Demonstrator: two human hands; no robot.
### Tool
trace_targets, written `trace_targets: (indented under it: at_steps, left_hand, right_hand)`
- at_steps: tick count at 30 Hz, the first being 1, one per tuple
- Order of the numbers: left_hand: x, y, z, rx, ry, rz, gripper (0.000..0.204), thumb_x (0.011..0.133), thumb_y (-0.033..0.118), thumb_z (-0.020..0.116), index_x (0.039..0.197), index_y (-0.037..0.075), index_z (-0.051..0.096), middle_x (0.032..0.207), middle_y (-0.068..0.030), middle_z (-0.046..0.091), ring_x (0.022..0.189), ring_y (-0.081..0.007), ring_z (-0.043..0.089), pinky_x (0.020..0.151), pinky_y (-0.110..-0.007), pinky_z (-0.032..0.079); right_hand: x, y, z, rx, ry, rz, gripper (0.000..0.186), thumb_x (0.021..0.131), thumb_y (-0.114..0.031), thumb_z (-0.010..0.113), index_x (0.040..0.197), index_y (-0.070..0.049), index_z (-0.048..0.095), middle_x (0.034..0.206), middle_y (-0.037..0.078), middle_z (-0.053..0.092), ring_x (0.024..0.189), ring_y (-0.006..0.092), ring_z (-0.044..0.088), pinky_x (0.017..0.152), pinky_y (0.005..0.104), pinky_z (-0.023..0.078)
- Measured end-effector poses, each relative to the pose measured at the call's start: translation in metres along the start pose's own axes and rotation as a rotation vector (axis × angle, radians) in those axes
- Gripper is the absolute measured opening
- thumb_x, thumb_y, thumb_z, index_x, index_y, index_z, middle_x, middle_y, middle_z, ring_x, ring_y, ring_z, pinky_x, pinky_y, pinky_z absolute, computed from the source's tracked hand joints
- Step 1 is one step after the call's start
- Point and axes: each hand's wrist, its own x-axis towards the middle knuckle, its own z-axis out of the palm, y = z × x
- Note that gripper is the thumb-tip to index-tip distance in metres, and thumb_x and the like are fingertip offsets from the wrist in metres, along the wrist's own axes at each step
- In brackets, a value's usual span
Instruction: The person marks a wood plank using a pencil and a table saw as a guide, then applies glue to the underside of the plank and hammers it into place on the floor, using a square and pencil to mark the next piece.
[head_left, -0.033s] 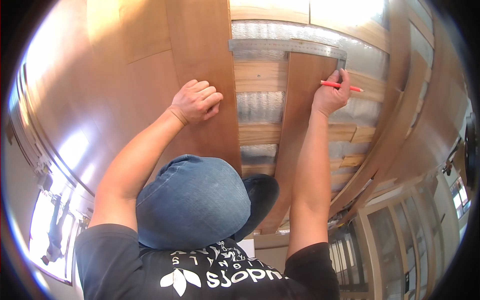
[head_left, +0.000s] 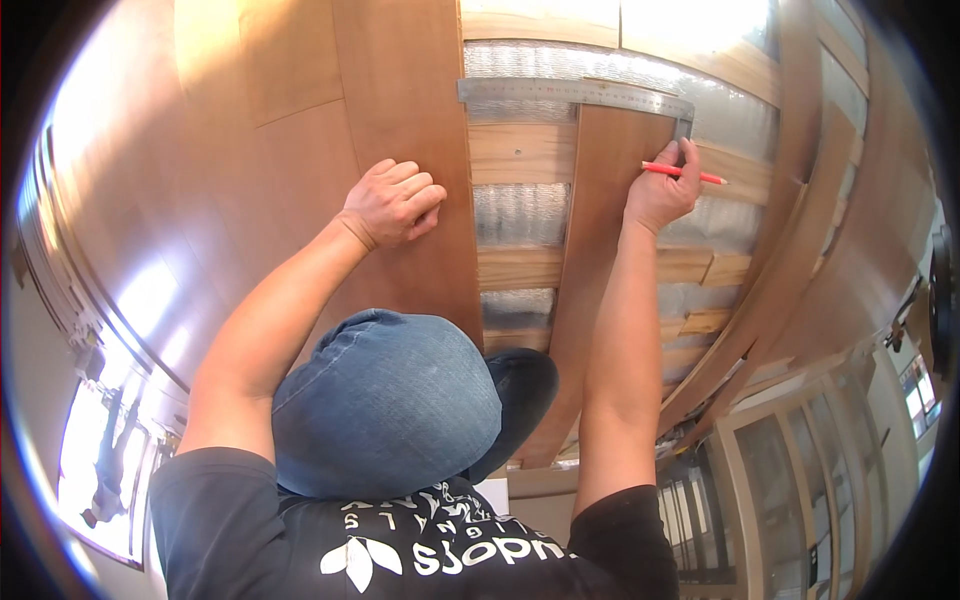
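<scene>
My left hand [head_left: 395, 203] is closed in a fist and rests on the brown floorboards [head_left: 410, 110], near their right edge. With the fingers of my right hand [head_left: 664, 192] I grip the short leg of a metal carpenter's square [head_left: 540, 91]. A red pencil [head_left: 712, 178] is pinched in the same hand, lying across the fingers. The long blade of the square spans from the floorboards' edge, over a gap, onto a loose brown board [head_left: 610, 180]. My right hand is at this board's far right corner.
Pale wooden battens [head_left: 520, 152] cross the gap, with silvery foil insulation [head_left: 520, 212] between them. More long boards [head_left: 790, 210] lie to the right. Framed panels [head_left: 780, 470] are at the lower right, and a bright window [head_left: 105, 480] is at the lower left.
</scene>
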Motion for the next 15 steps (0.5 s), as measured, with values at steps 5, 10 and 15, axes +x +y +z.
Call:
trace_targets:
  at_steps: [5,10,15]
  left_hand:
    - [-0.0017,-0.0007,0.0004,0.020,0.010,-0.002,0.025,0.070,0.009,0.076,0.091,0.015,0.062,0.076,-0.0003,0.053,0.069,-0.0205,0.052,0.063,-0.035,0.039]
    - [-0.0010,-0.0009,0.0000,0.025,0.000,0.000,0.026,0.070,0.009,0.076,0.091,0.015,0.062,0.075,-0.0003,0.053,0.069,-0.0206,0.052,0.063,-0.035,0.038]
    - [-0.0031,-0.0016,-0.0012,0.063,-0.053,-0.012,0.020,0.075,0.015,0.076,0.090,0.016,0.062,0.079,0.0010,0.055,0.074,-0.0194,0.055,0.066,-0.035,0.042]
  right_hand:
    - [-0.0007,-0.0007,0.0009,-0.070,-0.018,-0.036,0.014,0.098,-0.018,0.076,0.110,-0.010,0.076,0.099,0.008,0.078,0.092,0.0274,0.068,0.084,0.0397,0.055]
    - [0.0004,-0.0007,0.0001,-0.057,-0.016,-0.030,0.014,0.098,-0.018,0.076,0.110,-0.010,0.076,0.099,0.008,0.078,0.092,0.0275,0.068,0.085,0.0402,0.055]
    - [0.0004,-0.0071,-0.0013,-0.056,-0.030,-0.013,0.015,0.098,-0.018,0.075,0.110,-0.010,0.076,0.101,0.009,0.078,0.093,0.0272,0.068,0.085,0.0398,0.055]
